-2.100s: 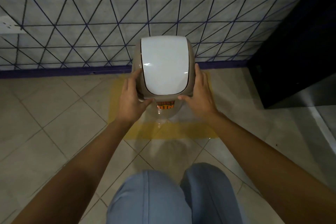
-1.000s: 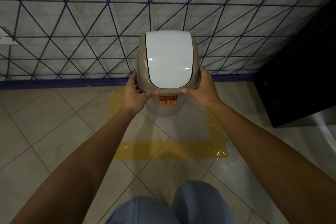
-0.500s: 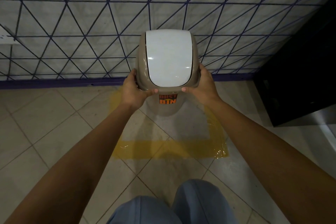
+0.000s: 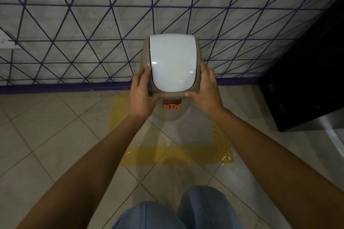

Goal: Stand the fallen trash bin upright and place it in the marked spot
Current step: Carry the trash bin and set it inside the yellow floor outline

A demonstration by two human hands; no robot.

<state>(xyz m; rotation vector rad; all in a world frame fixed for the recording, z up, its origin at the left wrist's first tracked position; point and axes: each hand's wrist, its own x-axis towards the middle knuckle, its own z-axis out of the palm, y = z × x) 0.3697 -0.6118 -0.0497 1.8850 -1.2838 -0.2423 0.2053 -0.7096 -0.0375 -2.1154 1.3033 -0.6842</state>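
The beige trash bin (image 4: 172,111) stands upright, its white swing lid (image 4: 173,63) facing up and an orange "DUST BIN" sticker on its front. It sits inside the square marked on the floor with yellow tape (image 4: 176,155), close to the wall. My left hand (image 4: 142,93) grips the left side of the lid rim, thumb on the front edge. On the opposite side of the rim my right hand (image 4: 206,88) holds on in the same way. The bin's base is hidden under its top.
A wall of triangle-patterned tiles (image 4: 74,33) with a purple skirting rises right behind the bin. A tall black cabinet (image 4: 305,72) stands at the right. A white wall socket (image 4: 5,41) shows at the far left. My knees in jeans (image 4: 178,212) are at the bottom.
Over two seconds the view pulled back and the whole yellow square came into sight. In the last half second the bin and both hands have stayed put.
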